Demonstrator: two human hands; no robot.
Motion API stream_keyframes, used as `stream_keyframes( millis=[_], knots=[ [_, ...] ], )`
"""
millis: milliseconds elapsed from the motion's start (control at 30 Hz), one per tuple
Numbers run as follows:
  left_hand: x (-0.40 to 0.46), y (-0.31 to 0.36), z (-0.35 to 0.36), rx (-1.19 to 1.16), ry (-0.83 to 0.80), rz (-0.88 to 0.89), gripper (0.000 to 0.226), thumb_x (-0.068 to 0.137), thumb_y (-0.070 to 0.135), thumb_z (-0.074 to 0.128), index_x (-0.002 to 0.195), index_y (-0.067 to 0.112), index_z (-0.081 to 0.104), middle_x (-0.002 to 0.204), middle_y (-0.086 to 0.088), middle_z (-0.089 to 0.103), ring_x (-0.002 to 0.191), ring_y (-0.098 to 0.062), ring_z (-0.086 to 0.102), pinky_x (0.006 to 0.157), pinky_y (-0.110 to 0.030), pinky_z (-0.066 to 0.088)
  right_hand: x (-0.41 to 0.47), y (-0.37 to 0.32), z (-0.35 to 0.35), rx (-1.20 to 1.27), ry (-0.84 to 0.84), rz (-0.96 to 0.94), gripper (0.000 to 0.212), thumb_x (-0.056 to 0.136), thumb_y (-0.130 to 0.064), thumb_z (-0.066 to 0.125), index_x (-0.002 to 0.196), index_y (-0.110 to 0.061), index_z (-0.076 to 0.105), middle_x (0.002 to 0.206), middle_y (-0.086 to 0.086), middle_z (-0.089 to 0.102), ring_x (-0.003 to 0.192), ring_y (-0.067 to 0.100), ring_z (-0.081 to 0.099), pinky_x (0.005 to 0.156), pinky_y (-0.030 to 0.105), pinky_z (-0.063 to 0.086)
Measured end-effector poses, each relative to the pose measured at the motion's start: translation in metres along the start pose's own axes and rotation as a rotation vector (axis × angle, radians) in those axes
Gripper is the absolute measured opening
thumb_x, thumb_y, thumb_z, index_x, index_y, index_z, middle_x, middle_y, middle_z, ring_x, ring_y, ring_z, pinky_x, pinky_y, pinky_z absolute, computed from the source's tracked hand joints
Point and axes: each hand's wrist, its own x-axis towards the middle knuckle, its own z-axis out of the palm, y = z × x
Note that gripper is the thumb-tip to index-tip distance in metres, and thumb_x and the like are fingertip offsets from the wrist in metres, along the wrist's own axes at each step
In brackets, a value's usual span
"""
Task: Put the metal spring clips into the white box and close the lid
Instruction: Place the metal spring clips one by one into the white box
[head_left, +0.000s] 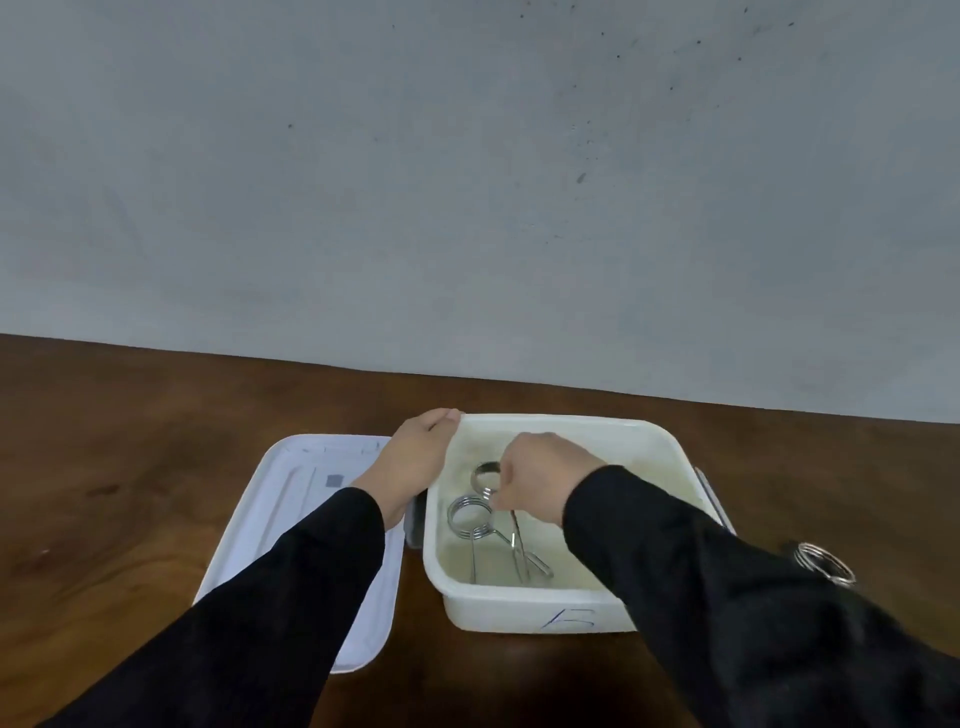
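- Open white box (540, 608) near the front edge of the dark wooden surface (130, 467), blue handwritten mark on its front wall, grey latch at each side.
- Inside, on the floor: two metal spring clips (470, 515), coiled wire rings with long straight legs, crossing each other.
- Right hand (540, 475) down in the box, grip pinched on the farther clip's coil.
- Left hand (415, 457) draped over the box's far-left corner, fingers curled on the rim; grip closed on that rim.
- Flat white lid (291, 519), rounded corners, just left of the box, partly under the left black sleeve (249, 623).
- One more spring clip (823, 562) on the surface to the right, half hidden behind the right sleeve.
- Bare wood far left and right; grey wall behind.
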Motion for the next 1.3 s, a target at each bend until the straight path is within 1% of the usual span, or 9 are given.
stream_keyframes(
  millis=[333, 400, 633, 700, 833, 900, 1000, 1067, 1300],
  knots=[
    [0.000, 0.001, -0.001, 0.021, 0.009, -0.015, 0.042, 0.111, 0.038, 0.036, 0.136, 0.021, 0.065, 0.129, 0.002, 0.068, 0.120, -0.018, 0.059, 0.095, -0.031, 0.045, 0.057, -0.025, 0.056, -0.142, -0.166, 0.076, 0.048, 0.087, -0.036, 0.072, 0.127, -0.012, 0.062, 0.106, 0.007, 0.063, 0.095, 0.028, 0.058, 0.094, 0.037, 0.046],
    [0.001, 0.000, -0.001, 0.050, 0.011, -0.020, 0.041, 0.111, 0.038, 0.035, 0.134, 0.022, 0.066, 0.126, 0.002, 0.068, 0.117, -0.019, 0.059, 0.092, -0.030, 0.046, 0.054, -0.024, 0.055, -0.114, -0.168, 0.054, 0.049, 0.087, -0.038, 0.072, 0.127, -0.011, 0.063, 0.113, 0.009, 0.066, 0.102, 0.031, 0.062, 0.095, 0.037, 0.046],
    [0.002, -0.002, -0.003, 0.059, 0.015, -0.008, 0.040, 0.111, 0.039, 0.036, 0.130, 0.022, 0.067, 0.123, 0.001, 0.069, 0.115, -0.018, 0.060, 0.095, -0.032, 0.047, 0.039, -0.016, 0.046, 0.005, -0.085, -0.042, 0.039, 0.094, -0.044, 0.061, 0.117, -0.013, 0.064, 0.073, -0.004, 0.049, 0.082, 0.022, 0.051, 0.075, 0.030, 0.038],
    [0.003, -0.003, -0.003, 0.062, 0.007, -0.015, 0.040, 0.111, 0.040, 0.036, 0.125, 0.022, 0.069, 0.119, 0.001, 0.070, 0.113, -0.019, 0.062, 0.097, -0.035, 0.049, 0.035, -0.014, 0.042, -0.021, -0.108, -0.055, 0.040, 0.095, -0.046, 0.059, 0.117, -0.013, 0.065, 0.080, -0.003, 0.055, 0.083, 0.022, 0.052, 0.075, 0.031, 0.039],
    [0.000, 0.000, -0.004, 0.044, 0.007, -0.010, 0.040, 0.110, 0.036, 0.037, 0.087, 0.025, 0.068, 0.089, 0.000, 0.068, 0.086, -0.019, 0.058, 0.073, -0.030, 0.045, 0.019, -0.004, 0.019, -0.046, -0.027, -0.116, 0.038, 0.097, -0.043, 0.052, 0.110, -0.014, 0.071, 0.097, 0.000, 0.069, 0.088, 0.023, 0.061, 0.076, 0.031, 0.044],
    [0.001, 0.000, -0.005, 0.059, 0.000, -0.002, 0.040, 0.110, 0.037, 0.038, 0.095, 0.022, 0.072, 0.097, -0.006, 0.073, 0.092, -0.025, 0.063, 0.077, -0.033, 0.047, 0.003, 0.012, -0.006, 0.121, 0.125, -0.124, 0.033, 0.096, -0.044, 0.050, 0.102, -0.019, 0.072, 0.090, -0.003, 0.073, 0.083, 0.019, 0.065, 0.073, 0.031, 0.048],
    [0.001, -0.002, -0.006, 0.075, 0.014, -0.001, 0.041, 0.109, 0.039, 0.039, 0.110, 0.019, 0.074, 0.112, -0.009, 0.076, 0.109, -0.028, 0.067, 0.089, -0.037, 0.051, -0.027, 0.060, -0.047, 0.345, 0.416, -0.008, 0.034, 0.096, -0.048, 0.050, 0.085, -0.023, 0.068, 0.073, -0.003, 0.074, 0.072, 0.017, 0.070, 0.070, 0.033, 0.054],
    [0.002, -0.003, -0.006, 0.069, 0.028, 0.005, 0.040, 0.109, 0.038, 0.041, 0.107, 0.017, 0.075, 0.110, -0.011, 0.076, 0.102, -0.026, 0.068, 0.085, -0.036, 0.051, -0.043, 0.111, -0.063, 0.385, 0.480, 0.148, 0.033, 0.097, -0.048, 0.050, 0.086, -0.023, 0.068, 0.074, -0.001, 0.074, 0.071, 0.019, 0.071, 0.071, 0.035, 0.057],
    [0.005, -0.005, -0.002, 0.093, 0.051, 0.009, 0.038, 0.107, 0.040, 0.044, 0.117, 0.020, 0.074, 0.111, -0.001, 0.076, 0.109, -0.025, 0.067, 0.080, -0.033, 0.048, -0.088, 0.267, -0.016, 0.139, 0.125, 0.640, 0.041, 0.097, -0.042, 0.056, 0.113, -0.007, 0.070, 0.100, 0.007, 0.072, 0.085, 0.020, 0.063, 0.081, 0.032, 0.053]
  ],
)
